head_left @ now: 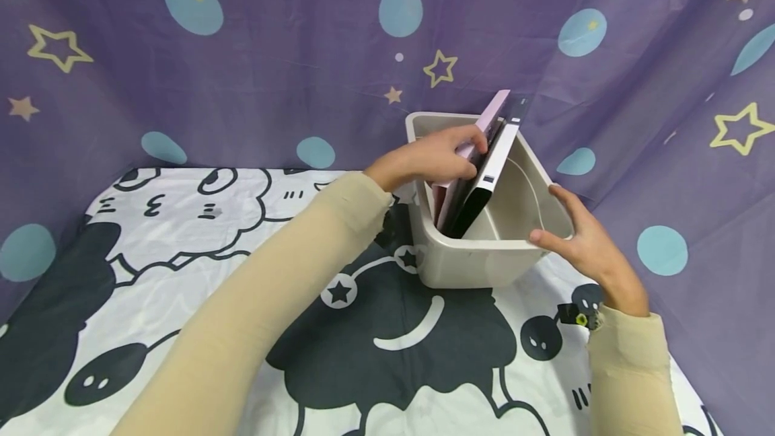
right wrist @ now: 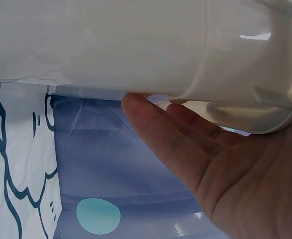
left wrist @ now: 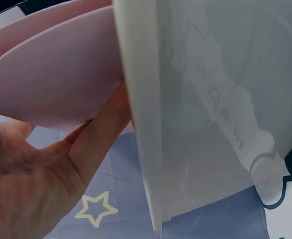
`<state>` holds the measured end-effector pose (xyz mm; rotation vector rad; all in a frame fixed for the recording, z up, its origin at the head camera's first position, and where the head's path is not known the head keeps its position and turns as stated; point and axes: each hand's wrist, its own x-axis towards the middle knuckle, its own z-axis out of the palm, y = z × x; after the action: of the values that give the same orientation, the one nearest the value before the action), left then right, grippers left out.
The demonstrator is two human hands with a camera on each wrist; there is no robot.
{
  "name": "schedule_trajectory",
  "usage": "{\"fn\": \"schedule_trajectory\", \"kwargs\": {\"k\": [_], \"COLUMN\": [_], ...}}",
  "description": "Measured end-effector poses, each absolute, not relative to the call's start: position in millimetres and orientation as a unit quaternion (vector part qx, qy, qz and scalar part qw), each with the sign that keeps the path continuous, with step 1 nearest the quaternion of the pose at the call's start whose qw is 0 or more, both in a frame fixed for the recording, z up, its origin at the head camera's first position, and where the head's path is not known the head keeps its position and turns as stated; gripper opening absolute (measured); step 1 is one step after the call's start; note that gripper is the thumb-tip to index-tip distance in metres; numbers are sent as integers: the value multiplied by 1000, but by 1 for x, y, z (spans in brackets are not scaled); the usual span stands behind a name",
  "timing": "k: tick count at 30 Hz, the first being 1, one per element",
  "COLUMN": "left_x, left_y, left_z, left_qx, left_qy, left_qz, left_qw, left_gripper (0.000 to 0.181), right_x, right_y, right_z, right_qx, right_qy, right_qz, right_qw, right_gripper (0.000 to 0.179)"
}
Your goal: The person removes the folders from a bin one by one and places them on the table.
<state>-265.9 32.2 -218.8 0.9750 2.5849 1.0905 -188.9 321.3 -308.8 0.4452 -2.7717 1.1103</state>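
Note:
A light grey plastic bin (head_left: 472, 264) stands at the right of the patterned cloth, with several books leaning in its left half. My left hand (head_left: 438, 153) reaches over the left rim and grips a pink book (head_left: 495, 107) by its upper edge; in the left wrist view, fingers lie against its bowed pink cover (left wrist: 61, 74). Beside it leans a black book with a white edge (head_left: 501, 153). My right hand (head_left: 596, 254) holds the bin's near right corner, thumb on the front rim and fingers along the right side. The books' lower ends are partly hidden.
A white cloth (head_left: 200, 328) with black cartoon sheep covers the surface. Behind the bin hangs a purple curtain (head_left: 272, 73) with stars and blue ovals, close to its far rim. The bin's right half shows bare inner wall (head_left: 514, 200).

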Motion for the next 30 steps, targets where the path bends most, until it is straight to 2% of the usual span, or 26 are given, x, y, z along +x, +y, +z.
{"fn": "schedule_trajectory", "kwargs": {"k": [5, 12, 19, 30], "left_x": [-271, -270, -272, -275], "left_y": [30, 37, 36, 27], "left_z": [-219, -216, -215, -219], "left_qx": [329, 327, 333, 308], "left_qy": [866, 883, 889, 868], "left_qz": [371, 324, 298, 364], "left_qw": [64, 94, 96, 138], "left_gripper": [29, 38, 37, 50], "right_x": [-190, -188, -188, -188], "right_y": [322, 321, 318, 320], "right_z": [-308, -308, -307, -307], "right_qx": [151, 143, 147, 148], "right_qy": [-915, -916, -915, -913], "right_qz": [368, 371, 370, 375], "right_qw": [64, 62, 68, 60], "right_gripper": [90, 90, 89, 90]}}
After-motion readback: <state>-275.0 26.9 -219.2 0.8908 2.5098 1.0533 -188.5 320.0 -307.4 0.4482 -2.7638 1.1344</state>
